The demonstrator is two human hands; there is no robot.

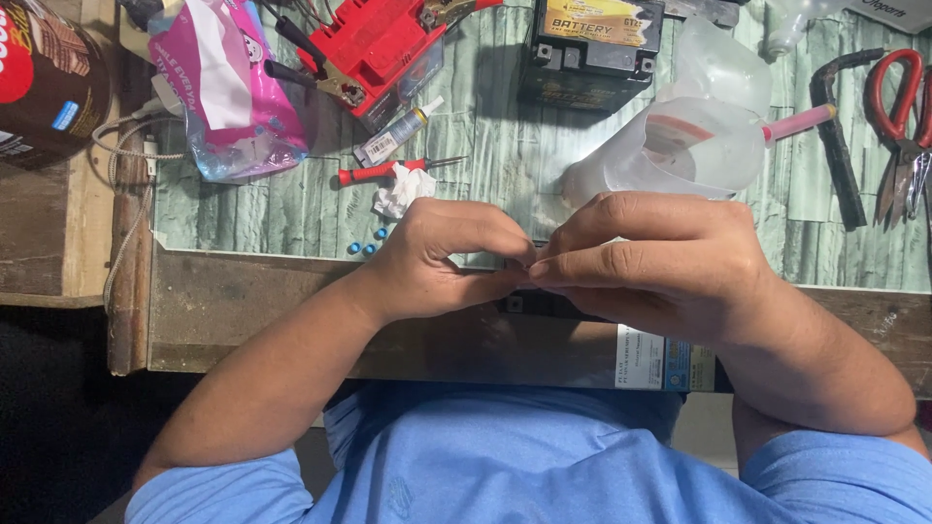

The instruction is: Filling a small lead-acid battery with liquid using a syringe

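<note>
Workbench [291, 209]; fingertips [529, 272] pinched together.

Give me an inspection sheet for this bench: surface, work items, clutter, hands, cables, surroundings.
Surface: green wood-print sheet on worn wooden bench.
Work items: hidden between pinched fingertips; cannot tell what.
Clutter: red-handled screwdriver, white wad, blue beads, glue tube, black battery, clear plastic jug, red scissors, pink bag.
Hands: left hand and right hand meet fingertip to fingertip.
Cables: grey cord at left edge.
Surroundings: brown jar far left.
</note>
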